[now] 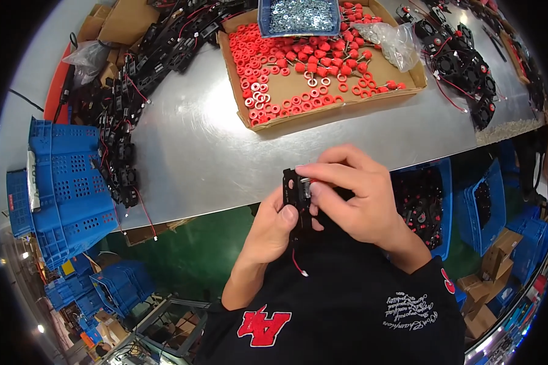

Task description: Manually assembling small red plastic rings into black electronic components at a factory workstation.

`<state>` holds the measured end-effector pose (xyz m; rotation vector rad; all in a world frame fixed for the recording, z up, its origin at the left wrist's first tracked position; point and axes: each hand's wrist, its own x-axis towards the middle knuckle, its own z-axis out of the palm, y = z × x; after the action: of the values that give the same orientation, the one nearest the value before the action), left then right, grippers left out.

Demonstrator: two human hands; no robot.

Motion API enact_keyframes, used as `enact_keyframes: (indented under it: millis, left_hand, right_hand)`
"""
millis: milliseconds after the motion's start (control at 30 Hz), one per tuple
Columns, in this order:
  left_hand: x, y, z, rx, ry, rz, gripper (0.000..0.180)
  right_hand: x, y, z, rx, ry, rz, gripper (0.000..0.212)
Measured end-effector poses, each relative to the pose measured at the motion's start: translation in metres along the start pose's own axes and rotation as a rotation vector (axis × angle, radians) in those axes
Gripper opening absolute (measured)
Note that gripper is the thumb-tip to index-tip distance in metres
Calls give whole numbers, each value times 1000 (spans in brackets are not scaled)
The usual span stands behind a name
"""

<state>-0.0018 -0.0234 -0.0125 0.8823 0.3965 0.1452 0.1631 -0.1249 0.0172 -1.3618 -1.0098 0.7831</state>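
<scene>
Above the table's front edge, my left hand (268, 228) is closed around a narrow black plastic fan bracket (291, 194), its thumb pressed on the front. A thin wire with a white plug (304, 273) dangles below the bracket. My right hand (362, 198) pinches a small silvery metal piece (305, 187) against the bracket's right side. A bit of red shows by those fingertips; the rest of that piece is hidden. Beyond both hands lies a shallow cardboard tray (347, 102) holding red rings (248, 45) and red knobs with metal shafts (323, 53).
A blue bin (299, 34) of small metal washers stands on the tray's far side, with a clear plastic bag (396, 45) to its right. Black fan assemblies pile up left (143, 79) and right (466, 67). Blue crates (70, 182) flank the metal table (182, 152).
</scene>
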Motion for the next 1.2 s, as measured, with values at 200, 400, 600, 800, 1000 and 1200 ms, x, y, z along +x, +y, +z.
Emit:
enact_keyframes:
  millis: [200,400,600,800,1000,1200]
  left_hand:
    - [0,4,22,74,145,19,70]
    - [-1,7,16,325,231,65,60]
    - [3,3,15,372,278,134,61]
    - [3,11,17,617,293,165,57]
    - [17,22,15,1239,303,236,53]
    - [32,19,22,1549,369,242,54]
  right_hand:
    - [-1,-4,3,-238,40,-64,25]
    - [2,4,0,-282,106,-134,24]
    - [-3,10,4,81,146,47,30]
    - [-6,23,11,-40,266,-87,41]
    - [4,45,4,-615,256,-346,71]
    - [7,61,15,-724,338,-311,73]
